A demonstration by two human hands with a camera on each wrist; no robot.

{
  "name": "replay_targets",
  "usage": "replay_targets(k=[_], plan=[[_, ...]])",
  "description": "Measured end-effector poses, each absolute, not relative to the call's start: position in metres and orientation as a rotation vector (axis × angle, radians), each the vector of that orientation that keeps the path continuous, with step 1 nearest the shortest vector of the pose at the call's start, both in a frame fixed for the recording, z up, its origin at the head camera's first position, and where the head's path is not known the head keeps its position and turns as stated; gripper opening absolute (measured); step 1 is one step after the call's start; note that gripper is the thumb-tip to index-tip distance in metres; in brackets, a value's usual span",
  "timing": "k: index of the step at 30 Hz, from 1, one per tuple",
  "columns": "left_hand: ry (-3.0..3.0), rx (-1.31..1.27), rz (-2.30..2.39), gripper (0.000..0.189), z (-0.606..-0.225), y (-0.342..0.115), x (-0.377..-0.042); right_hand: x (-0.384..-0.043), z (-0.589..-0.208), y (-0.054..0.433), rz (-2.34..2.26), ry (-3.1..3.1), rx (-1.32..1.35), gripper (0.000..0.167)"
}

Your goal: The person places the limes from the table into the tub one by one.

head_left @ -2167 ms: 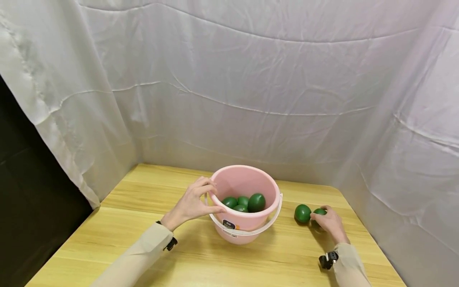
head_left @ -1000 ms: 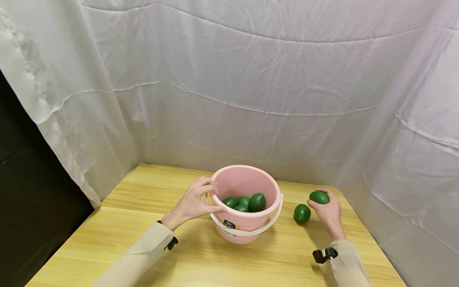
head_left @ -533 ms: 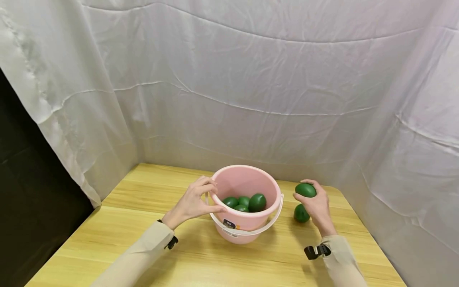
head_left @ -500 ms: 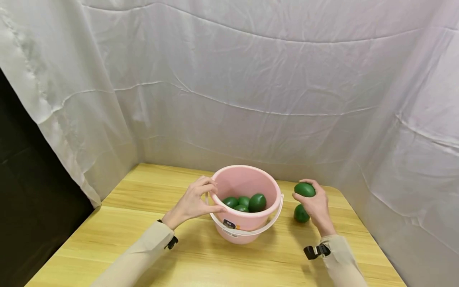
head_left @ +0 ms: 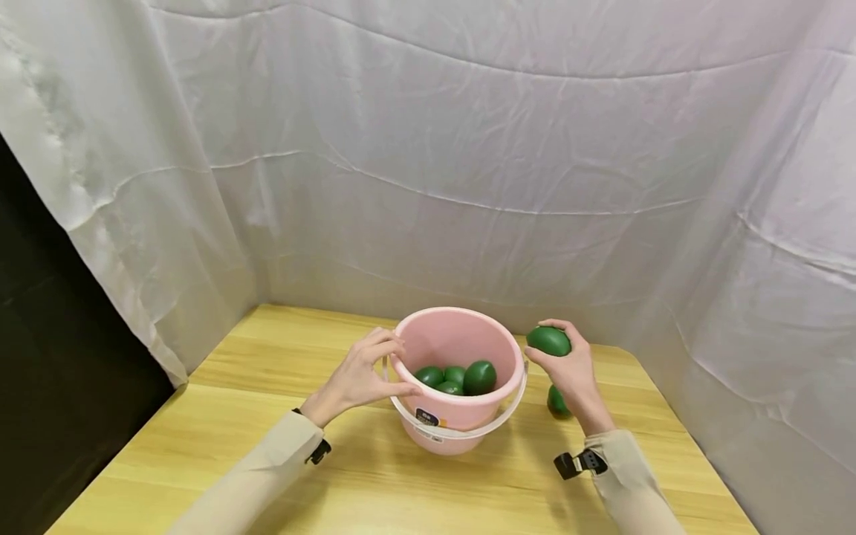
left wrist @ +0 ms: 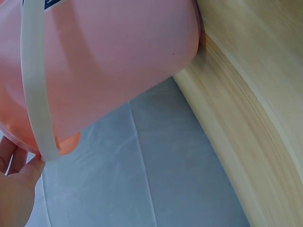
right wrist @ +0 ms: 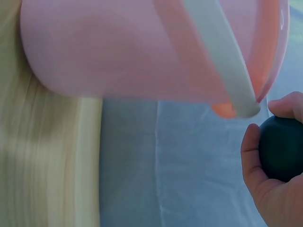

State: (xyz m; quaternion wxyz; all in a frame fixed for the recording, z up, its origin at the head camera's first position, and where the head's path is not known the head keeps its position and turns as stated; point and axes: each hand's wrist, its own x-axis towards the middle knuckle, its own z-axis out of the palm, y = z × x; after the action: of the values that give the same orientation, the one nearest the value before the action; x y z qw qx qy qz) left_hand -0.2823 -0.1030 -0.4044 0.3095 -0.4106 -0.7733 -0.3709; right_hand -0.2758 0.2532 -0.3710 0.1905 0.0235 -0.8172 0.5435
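Note:
A pink bucket (head_left: 455, 334) stands upright on the table, its white handle (head_left: 461, 434) hanging down at the front. Several dark green avocados (head_left: 478, 377) lie inside. My left hand (head_left: 357, 375) grips the bucket's left rim, thumb outside at the front and fingers over the edge. In the left wrist view the thumb is beside the handle's end (left wrist: 47, 153). My right hand (head_left: 574, 368) holds an avocado (head_left: 549, 341) between thumb and fingers, raised just right of the rim, apart from it. Below that hand another avocado (head_left: 558, 402) rests on the table, partly hidden by the wrist.
The light wooden table (head_left: 321, 475) ends at a pale grey curtain (head_left: 428, 223) behind and on the right. At the left, a black panel (head_left: 60, 357) shows beside the curtain. A black wrist camera (head_left: 579, 464) sits on the right wrist.
My right hand has picked up the right-hand avocado from the table, lifted it and carried it left towards the bucket. The left hand and bucket have stayed in place.

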Motion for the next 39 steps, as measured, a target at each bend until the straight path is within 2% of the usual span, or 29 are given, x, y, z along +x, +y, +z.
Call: replay_targets(k=[9, 18, 28, 39], plan=[[-2.079, -1.073, -0.997, 0.047, -0.401, -0.105, -0.281, -0.275, -0.360, 0.234, 1.461, -2.287, 0.206, 0.053], [-2.092, -1.072, -1.013, 0.046, -0.399, -0.107, -0.283, -0.274, -0.348, 0.213, 1.444, -2.398, 0.370, 0.063], [-2.094, -1.085, -1.006, 0.046, -0.400, -0.107, -0.284, -0.275, -0.338, 0.189, 1.267, -2.487, 0.556, 0.058], [-2.102, -1.089, -1.009, 0.045, -0.401, -0.107, -0.285, -0.281, -0.337, 0.175, 1.167, -2.565, 0.571, 0.057]])
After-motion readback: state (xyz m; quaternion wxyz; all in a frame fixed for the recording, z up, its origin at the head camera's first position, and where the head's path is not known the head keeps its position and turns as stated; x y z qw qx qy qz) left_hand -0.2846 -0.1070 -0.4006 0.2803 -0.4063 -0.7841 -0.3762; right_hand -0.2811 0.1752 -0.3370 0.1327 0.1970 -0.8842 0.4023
